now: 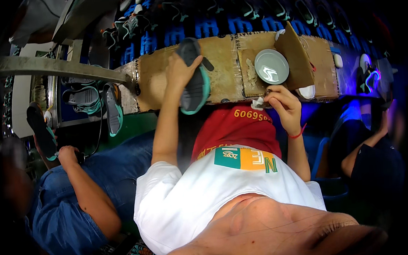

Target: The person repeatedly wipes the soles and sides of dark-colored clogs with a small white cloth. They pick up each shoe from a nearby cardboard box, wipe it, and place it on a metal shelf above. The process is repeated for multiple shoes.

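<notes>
My left hand (179, 72) is wrapped round a shoe sole (193, 89), with its thumb across the top. The sole has a dark grey upper face and a teal rim, and stands tilted at the bench's near edge. My right hand (283, 105) is closed in a pinch near the bench edge. A small dark end shows at its fingertips, and a crumpled white piece (257, 103) sits just beside them; what exactly the fingers hold is too small to name. A round pale bowl (272, 66) with shiny liquid is just beyond the right hand.
Taped cardboard (157, 65) covers the bench, and a cardboard flap (296, 53) rises beside the bowl. Beyond runs a row of shoes on blue holders (206, 29). More grey and teal soles (82, 98) lie at left. Co-workers sit on both sides; the left one holds a sole (41, 129).
</notes>
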